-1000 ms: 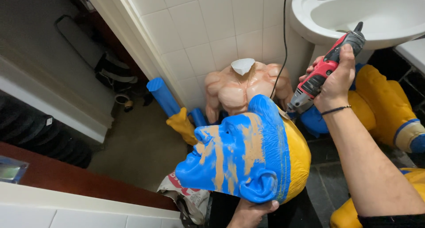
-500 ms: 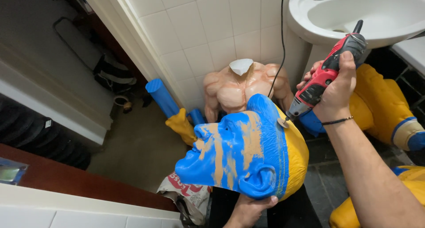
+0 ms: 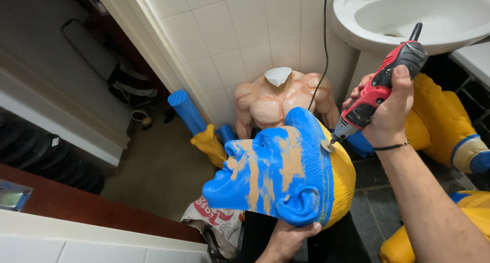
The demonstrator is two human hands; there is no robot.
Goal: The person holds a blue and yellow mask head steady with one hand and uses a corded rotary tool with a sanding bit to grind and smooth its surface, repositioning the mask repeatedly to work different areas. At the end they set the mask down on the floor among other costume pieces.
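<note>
The right hand is wrapped tight around a red and black rotary tool, its small disc touching the upper back of a blue and yellow sculpted head. The left hand props that head from below — fingers curled against its underside — in front of a headless muscular torso by the white sink.

This is a home bathroom pressed into use as a hobby workspace. A white pedestal sink stands against a white-tiled wall, with dark floor tiles below and a doorway opening onto another room.
</note>
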